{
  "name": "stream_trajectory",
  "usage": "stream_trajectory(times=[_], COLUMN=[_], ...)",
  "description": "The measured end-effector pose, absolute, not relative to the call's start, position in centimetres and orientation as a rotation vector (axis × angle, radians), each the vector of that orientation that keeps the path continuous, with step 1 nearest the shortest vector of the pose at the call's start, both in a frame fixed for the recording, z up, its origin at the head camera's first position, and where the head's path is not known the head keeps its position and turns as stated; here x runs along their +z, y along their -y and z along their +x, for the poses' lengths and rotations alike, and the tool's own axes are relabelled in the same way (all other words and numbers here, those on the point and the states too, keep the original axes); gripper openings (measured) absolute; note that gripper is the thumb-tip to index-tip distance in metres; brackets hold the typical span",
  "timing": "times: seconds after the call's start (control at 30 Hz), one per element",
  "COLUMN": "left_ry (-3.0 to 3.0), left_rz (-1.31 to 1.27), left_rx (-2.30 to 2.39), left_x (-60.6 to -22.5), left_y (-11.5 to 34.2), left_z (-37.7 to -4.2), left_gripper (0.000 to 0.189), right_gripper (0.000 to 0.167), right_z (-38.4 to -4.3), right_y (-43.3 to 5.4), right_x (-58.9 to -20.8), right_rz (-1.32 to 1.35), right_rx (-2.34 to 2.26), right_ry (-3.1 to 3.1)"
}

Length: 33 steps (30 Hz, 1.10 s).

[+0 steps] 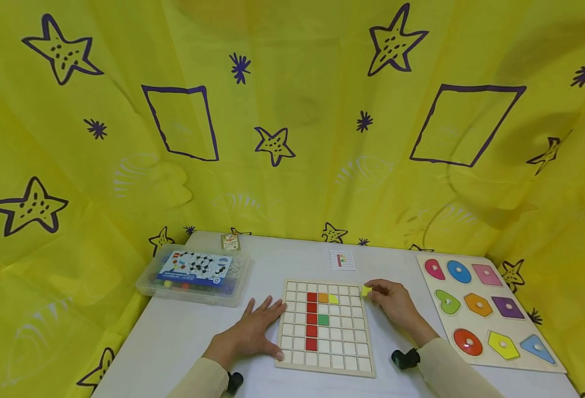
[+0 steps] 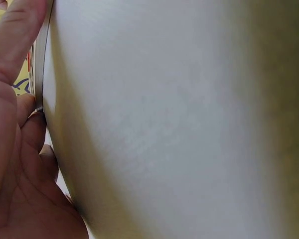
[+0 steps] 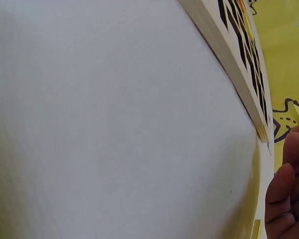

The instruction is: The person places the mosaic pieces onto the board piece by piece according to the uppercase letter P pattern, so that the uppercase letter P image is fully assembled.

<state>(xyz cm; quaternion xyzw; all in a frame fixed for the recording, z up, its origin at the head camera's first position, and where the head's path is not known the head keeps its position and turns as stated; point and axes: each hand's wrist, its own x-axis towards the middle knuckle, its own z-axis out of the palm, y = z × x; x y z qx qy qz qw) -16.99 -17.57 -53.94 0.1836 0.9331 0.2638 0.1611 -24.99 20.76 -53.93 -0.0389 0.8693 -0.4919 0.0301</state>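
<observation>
A wooden grid board (image 1: 339, 371) lies in front of me, most of its squares white. Red tiles (image 1: 311, 319) form a column on it, with an orange tile (image 1: 323, 298) and a yellow tile (image 1: 333, 299) in a row at the top and a green tile (image 1: 323, 320) lower down. My left hand (image 1: 249, 331) rests at the board's left edge with fingers spread, the thumb near the lower left corner. Just off the upper right edge, my right hand (image 1: 395, 304) pinches another yellow tile (image 1: 366, 290) between thumb and fingertips; that tile also shows in the right wrist view.
Behind the board lies a small printed pattern card (image 1: 342, 260). A clear plastic case (image 1: 195, 275) with a labelled sheet stands at the left, a small card (image 1: 230, 241) behind it. On the right lies a shape puzzle board (image 1: 513, 360) with knobbed pieces. A yellow curtain (image 1: 312, 188) encloses the table.
</observation>
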Motion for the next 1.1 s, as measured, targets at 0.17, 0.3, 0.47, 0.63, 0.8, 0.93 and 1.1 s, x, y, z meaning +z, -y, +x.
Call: stream_trajectory(times=[0.17,0.3,0.47,0.63,0.8,0.93,1.1], left_ry=[-2.669,-2.671,-2.671,-2.67,-2.668,-2.666,-2.665], left_rz=[0.532,0.539,0.534,0.531,0.524,0.522,0.52], left_rx=[0.744,0.743,0.742,0.744,0.744,0.747,0.757], left_x=[-54.0,-53.9,-53.9,-53.8,-53.8,-53.7,-53.7], left_y=[17.6,17.6,17.6,17.5,17.5,17.5,17.5], left_z=[-17.0,-17.0,-16.9,-16.9,-16.9,-16.9,-16.9], left_gripper=[0.119,0.118,0.118,0.119,0.118,0.119,0.119], right_gripper=[0.021,0.02,0.02,0.019,0.019,0.018,0.016], right_z=[-24.7,-24.4,-24.1,-23.5,-23.0,-22.7,-22.2], right_y=[-20.3,-20.0,-19.4,-18.7,-17.8,-17.2,-16.5], right_x=[-53.8,-53.7,-53.6,-53.4,-53.4,-53.6,-53.5], right_rz=[-0.124,-0.125,-0.135,-0.133,-0.149,-0.184,-0.263], right_rx=[-1.543,-1.572,-1.58,-1.561,-1.539,-1.543,-1.518], right_ry=[-2.654,-2.626,-2.6,-2.572,-2.545,-2.507,-2.473])
